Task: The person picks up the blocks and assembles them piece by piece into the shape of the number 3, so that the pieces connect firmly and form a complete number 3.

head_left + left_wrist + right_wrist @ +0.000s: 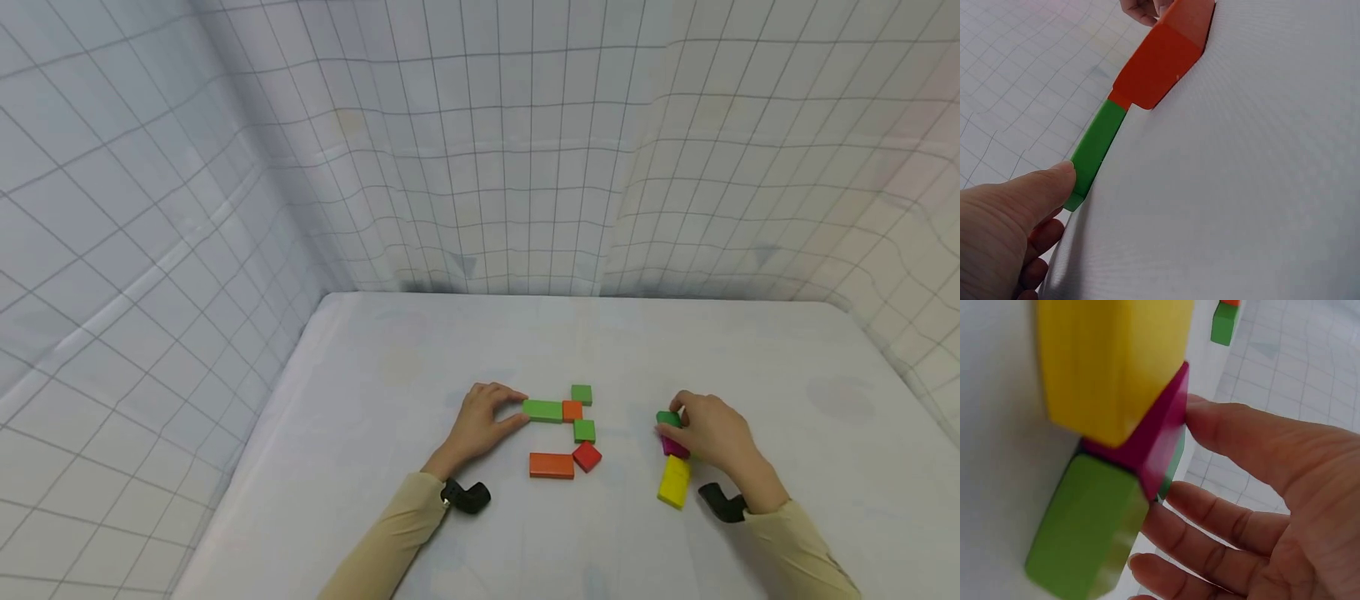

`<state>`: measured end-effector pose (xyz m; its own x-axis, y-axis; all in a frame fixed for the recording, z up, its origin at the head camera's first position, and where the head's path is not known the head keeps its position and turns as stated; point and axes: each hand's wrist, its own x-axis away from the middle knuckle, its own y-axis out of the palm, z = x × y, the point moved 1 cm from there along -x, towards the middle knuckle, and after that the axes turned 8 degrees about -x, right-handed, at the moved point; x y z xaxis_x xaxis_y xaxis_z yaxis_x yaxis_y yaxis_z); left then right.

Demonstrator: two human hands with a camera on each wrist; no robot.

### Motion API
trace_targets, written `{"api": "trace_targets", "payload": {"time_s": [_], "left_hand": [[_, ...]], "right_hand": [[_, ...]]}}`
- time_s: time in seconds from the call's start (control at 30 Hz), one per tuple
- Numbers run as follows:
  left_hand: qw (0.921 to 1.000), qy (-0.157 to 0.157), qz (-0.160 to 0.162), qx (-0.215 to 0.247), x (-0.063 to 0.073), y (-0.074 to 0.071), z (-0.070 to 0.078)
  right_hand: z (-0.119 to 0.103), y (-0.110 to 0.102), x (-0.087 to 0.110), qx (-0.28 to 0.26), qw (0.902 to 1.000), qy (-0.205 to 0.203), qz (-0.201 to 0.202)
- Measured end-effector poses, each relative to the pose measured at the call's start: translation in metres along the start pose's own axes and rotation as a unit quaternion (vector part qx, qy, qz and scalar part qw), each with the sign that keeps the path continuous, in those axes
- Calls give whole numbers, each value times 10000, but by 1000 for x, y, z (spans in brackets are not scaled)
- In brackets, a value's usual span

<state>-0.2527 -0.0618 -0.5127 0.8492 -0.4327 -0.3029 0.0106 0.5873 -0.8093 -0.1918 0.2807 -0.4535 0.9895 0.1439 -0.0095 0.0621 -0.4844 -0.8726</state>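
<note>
My left hand point(483, 421) pinches the left end of a long green block point(543, 411) between thumb and fingers. In the left wrist view the thumb lies on that green block point(1099, 147). A small orange block point(572, 411) adjoins its right end. On the right, my right hand point(712, 429) pinches a dark green block point(667, 417), mostly hidden in the right wrist view. That block sits against a magenta wedge-shaped block point(1161, 437), with my thumb tip at the wedge's edge. A yellow block point(673, 482) and a light green block point(1085, 525) border the magenta one.
Small green blocks, one above point(581, 394) and one below point(584, 431), flank the orange one. Nearer me lie a red block point(587, 456), turned at an angle, and a long orange block point(551, 466). A white-covered table point(420, 333) meets gridded cloth walls point(510, 167).
</note>
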Motion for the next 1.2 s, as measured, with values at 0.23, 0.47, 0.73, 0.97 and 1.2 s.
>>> {"api": "trace_targets", "payload": {"time_s": [0.23, 0.47, 0.73, 0.97, 1.2], "left_hand": [[9999, -81, -63, 37, 0, 0, 0], [10000, -10, -40, 1, -1, 2, -1], [10000, -18, -54, 8, -2, 2, -1], [10000, 33, -34, -17, -2, 3, -3], [10000, -22, -50, -37, -1, 2, -3]], "right_hand": [[-20, 9, -5, 84, 9992, -375, -79], [-34, 15, 4, 131, 9977, -651, -103], [-42, 22, 16, 617, 9920, -1099, -33], [-54, 28, 30, 514, 9850, -1552, -548], [-68, 35, 39, -13, 9725, -1978, -1233]]}}
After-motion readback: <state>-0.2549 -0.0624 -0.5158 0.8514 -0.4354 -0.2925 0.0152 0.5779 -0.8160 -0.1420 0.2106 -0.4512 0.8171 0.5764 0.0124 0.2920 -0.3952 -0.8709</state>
